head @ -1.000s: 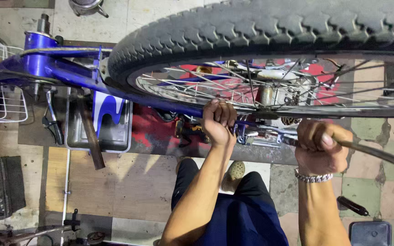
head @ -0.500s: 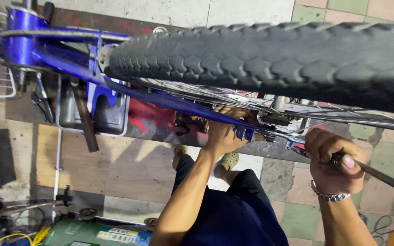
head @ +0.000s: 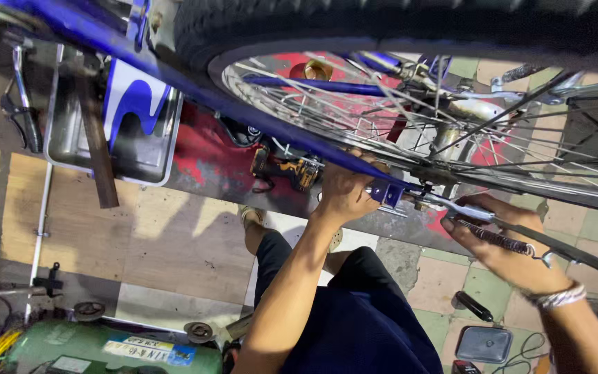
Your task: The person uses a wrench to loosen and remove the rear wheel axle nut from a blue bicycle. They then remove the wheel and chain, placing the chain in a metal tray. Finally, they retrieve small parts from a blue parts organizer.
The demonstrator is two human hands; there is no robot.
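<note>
Nearest, both hands work at the rear axle (head: 420,197) of a blue bicycle frame (head: 243,114). Left hand (head: 344,194) is clamped round the frame's dropout just left of the axle. Right hand (head: 503,253) lies just right of the axle, fingers curled on a coiled spring (head: 496,239) and a dark stand leg (head: 576,256); the spring's long axis runs from the axle down to the right. Left hand is nearer the axle. Beyond the axle, spoked wheel (head: 396,104), knobbly black tyre. Farther left, grey tray (head: 115,149) on the floor.
</note>
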